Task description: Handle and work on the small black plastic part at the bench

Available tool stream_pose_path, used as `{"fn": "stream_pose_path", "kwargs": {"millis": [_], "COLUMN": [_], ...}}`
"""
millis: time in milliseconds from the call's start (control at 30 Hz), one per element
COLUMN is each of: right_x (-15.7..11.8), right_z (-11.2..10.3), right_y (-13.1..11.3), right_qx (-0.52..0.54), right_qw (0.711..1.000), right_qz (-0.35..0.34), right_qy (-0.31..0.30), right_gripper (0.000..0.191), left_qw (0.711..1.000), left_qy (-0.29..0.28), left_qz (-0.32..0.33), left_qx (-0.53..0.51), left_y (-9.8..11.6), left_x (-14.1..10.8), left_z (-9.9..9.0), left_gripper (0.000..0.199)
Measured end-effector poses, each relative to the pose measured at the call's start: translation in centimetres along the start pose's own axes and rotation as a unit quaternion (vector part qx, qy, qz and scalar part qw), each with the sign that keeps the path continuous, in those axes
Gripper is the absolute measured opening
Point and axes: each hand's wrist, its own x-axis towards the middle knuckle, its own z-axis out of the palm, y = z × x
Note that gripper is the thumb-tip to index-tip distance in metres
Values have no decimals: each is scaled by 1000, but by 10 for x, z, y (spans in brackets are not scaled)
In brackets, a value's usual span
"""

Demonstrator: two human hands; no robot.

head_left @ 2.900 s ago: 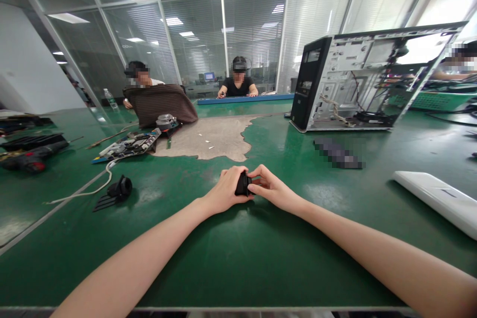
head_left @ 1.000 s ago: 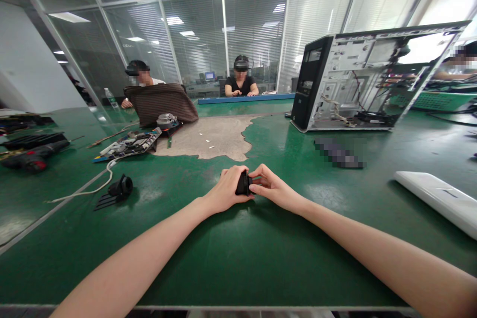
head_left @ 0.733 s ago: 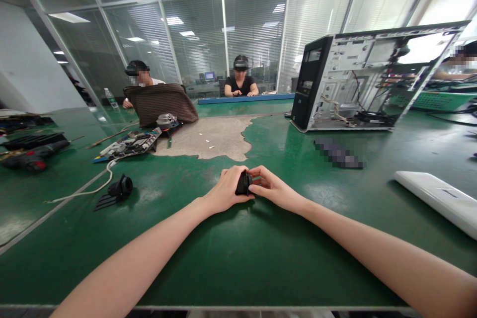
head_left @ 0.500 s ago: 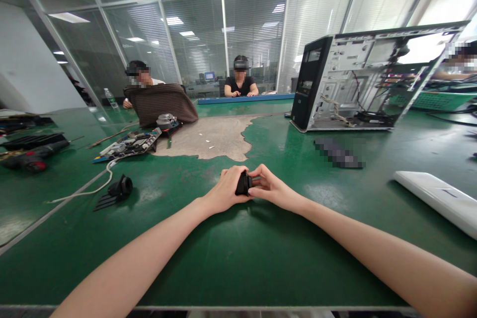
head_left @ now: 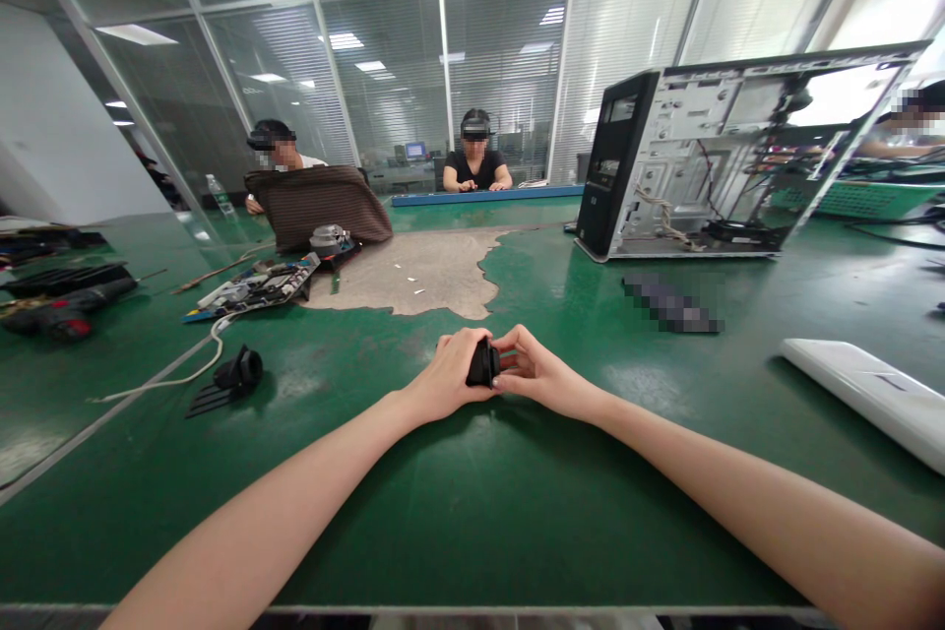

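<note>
A small black part (head_left: 482,364) is between my two hands, low over the green table (head_left: 472,512) in the middle of the view. My left hand (head_left: 445,378) wraps round its left side, with the fingers mostly hidden behind it. From the right, my right hand (head_left: 540,376) grips the same part with bent fingers and thumb. A black round piece with flat prongs (head_left: 237,371) lies on the table to the left of my left hand.
An open computer case (head_left: 635,167) stands at the back right, with a white slab (head_left: 863,394) nearer. Left are a circuit board (head_left: 255,290), a cable (head_left: 214,354) and a power tool (head_left: 70,310). People sit across the table; a brown cloth-like object (head_left: 317,207) stands back left.
</note>
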Motion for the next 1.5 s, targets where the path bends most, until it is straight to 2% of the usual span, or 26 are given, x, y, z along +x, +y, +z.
{"fn": "stream_pose_path", "kwargs": {"millis": [67, 300, 467, 700, 900, 1067, 1300, 1500], "right_x": [-1, 0, 1, 0, 0, 2, 0, 0], "right_z": [0, 2, 1, 0, 2, 1, 0, 2], "right_y": [1, 0, 1, 2, -1, 0, 0, -2], "right_qx": [9, -7, -24, 11, -8, -18, 14, -4], "right_qw": [1000, 1000, 999, 1000, 1000, 999, 1000, 1000], "right_qz": [-2, -12, 0, -1, -9, 1, -2, -7], "right_qy": [-7, 22, 28, -10, 25, 32, -7, 22], "right_gripper": [34, 22, 30, 35, 20, 29, 35, 22], "left_qw": [1000, 1000, 1000, 1000, 1000, 1000, 1000, 1000], "left_qy": [0, 9, 2, -1, 7, 3, 1, 7], "left_qz": [0, 8, 2, 4, 9, 10, 12, 13], "left_qx": [0, 8, 5, 5, 12, 9, 14, 18], "left_y": [-1, -2, -1, -1, -2, -1, -1, -3], "left_x": [0, 0, 1, 0, 1, 1, 0, 1], "left_z": [1, 3, 1, 1, 2, 1, 1, 3], "left_gripper": [55, 55, 56, 54, 54, 55, 54, 56]}}
